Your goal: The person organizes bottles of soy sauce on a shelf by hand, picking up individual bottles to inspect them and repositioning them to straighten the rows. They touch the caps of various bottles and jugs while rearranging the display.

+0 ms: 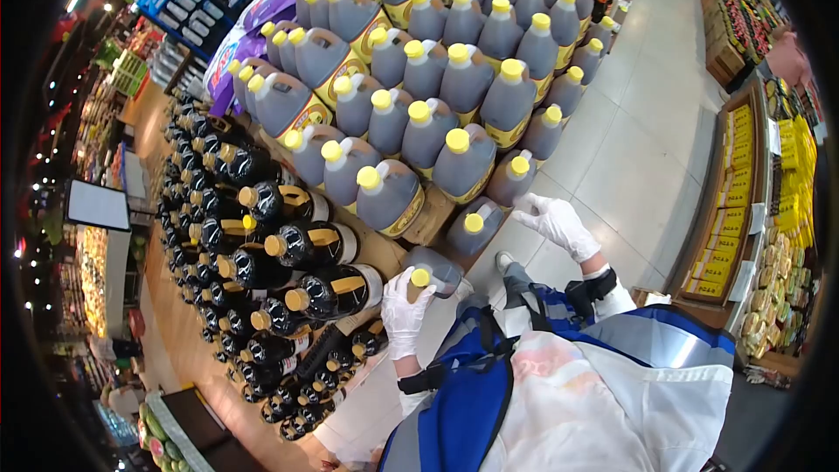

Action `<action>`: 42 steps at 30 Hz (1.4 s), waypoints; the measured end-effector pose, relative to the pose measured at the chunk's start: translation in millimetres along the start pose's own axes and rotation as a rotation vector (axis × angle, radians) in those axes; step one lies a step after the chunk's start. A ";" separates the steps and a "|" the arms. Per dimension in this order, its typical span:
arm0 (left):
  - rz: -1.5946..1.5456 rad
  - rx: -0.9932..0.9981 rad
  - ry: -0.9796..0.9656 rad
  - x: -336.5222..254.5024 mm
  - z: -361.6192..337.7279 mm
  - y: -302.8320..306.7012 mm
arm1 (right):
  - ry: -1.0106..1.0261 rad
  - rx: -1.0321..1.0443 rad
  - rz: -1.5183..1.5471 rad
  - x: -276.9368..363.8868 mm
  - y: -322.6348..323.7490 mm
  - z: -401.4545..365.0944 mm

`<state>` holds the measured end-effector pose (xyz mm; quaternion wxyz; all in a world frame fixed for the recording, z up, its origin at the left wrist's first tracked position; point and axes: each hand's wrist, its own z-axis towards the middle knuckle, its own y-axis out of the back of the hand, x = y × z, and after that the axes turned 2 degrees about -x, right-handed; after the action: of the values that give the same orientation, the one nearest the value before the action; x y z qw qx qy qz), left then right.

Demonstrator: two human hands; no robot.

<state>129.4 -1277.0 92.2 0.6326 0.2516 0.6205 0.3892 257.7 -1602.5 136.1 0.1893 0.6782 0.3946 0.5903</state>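
Observation:
My left hand (404,308), in a white glove, grips the neck of a dark jug with a yellow cap (431,270), held tilted low beside the display. My right hand (556,220), also gloved, is spread open next to the lowest jugs; its fingertips are at another yellow-capped jug (511,179), and I cannot tell whether they touch it. A further jug (473,227) stands just left of that hand. Both belong to a large stack of dark yellow-capped jugs (437,79).
Rows of dark bottles with gold caps (262,245) fill the display to the left. A tiled aisle floor (638,122) runs along the right side, with shelves of yellow packages (734,201) beyond. My blue and white apron (568,385) fills the lower frame.

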 end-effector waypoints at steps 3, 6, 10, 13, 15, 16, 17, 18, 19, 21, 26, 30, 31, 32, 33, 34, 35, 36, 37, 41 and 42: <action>-0.057 0.027 0.135 -4.9 -0.7 -10.5 | 0.217 0.031 0.022 16.5 -8.1 16.8; -0.055 0.050 0.205 -5.1 0.0 -10.6 | 0.357 0.060 -0.078 16.7 -37.2 30.9; -0.079 0.072 0.266 -13.8 3.8 -2.4 | 0.331 0.138 -0.057 29.9 -31.2 41.6; -0.063 0.136 0.328 -16.5 6.2 2.4 | 0.330 0.137 -0.060 29.8 -35.1 43.5; -0.087 0.178 0.346 -18.2 9.3 5.4 | 0.283 0.142 -0.033 31.8 -34.1 42.5; -0.102 0.192 0.349 -15.9 9.0 4.0 | 0.254 0.155 -0.048 35.4 -31.8 41.6; -0.112 0.187 0.366 -13.5 7.7 4.2 | 0.244 0.179 -0.064 42.1 -30.0 43.3; -0.098 0.148 0.335 -12.1 6.1 3.9 | 0.197 0.207 -0.085 52.0 -25.9 43.0; -0.080 0.111 0.311 -12.5 3.8 2.7 | 0.154 0.241 -0.111 57.8 -23.3 41.4; -0.092 0.136 0.369 -12.5 4.7 4.6 | 0.209 0.210 -0.096 53.1 -30.5 45.6; -0.138 0.173 0.392 -19.8 7.8 23.6 | 0.212 0.270 -0.092 55.5 -32.2 51.2; -0.130 0.202 0.392 -21.8 6.2 24.9 | 0.278 0.295 -0.158 67.7 -31.1 51.0; -0.147 0.133 0.411 -15.0 1.1 12.4 | 0.277 0.270 -0.189 69.6 -27.1 49.0; -0.151 0.134 0.393 -18.5 2.1 12.5 | 0.326 0.245 -0.192 59.1 -29.8 53.3; -0.161 0.189 0.410 -20.4 7.0 14.9 | 0.362 0.223 -0.197 52.4 -28.2 53.2; -0.139 0.166 0.397 -24.7 8.1 16.4 | 0.316 0.242 -0.203 51.4 -23.6 52.5; -0.105 0.163 0.400 -19.7 7.8 10.1 | 0.292 0.273 -0.197 57.3 -22.6 53.9; -0.128 0.179 0.405 -23.6 9.4 14.3 | 0.288 0.260 -0.167 51.4 -23.9 54.7; -0.088 0.159 0.368 -19.3 8.2 9.4 | 0.294 0.257 -0.134 45.7 -26.2 55.4; -0.049 0.111 0.370 -17.1 9.1 1.5 | 0.248 0.276 -0.030 43.2 -25.1 55.7; -0.040 0.102 0.376 -18.1 9.7 2.2 | 0.257 0.268 -0.047 40.9 -25.8 55.8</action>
<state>139.8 -1288.6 105.6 0.4994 0.1938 0.7515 0.3850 302.3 -1543.9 131.2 0.0590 0.6070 0.5064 0.6096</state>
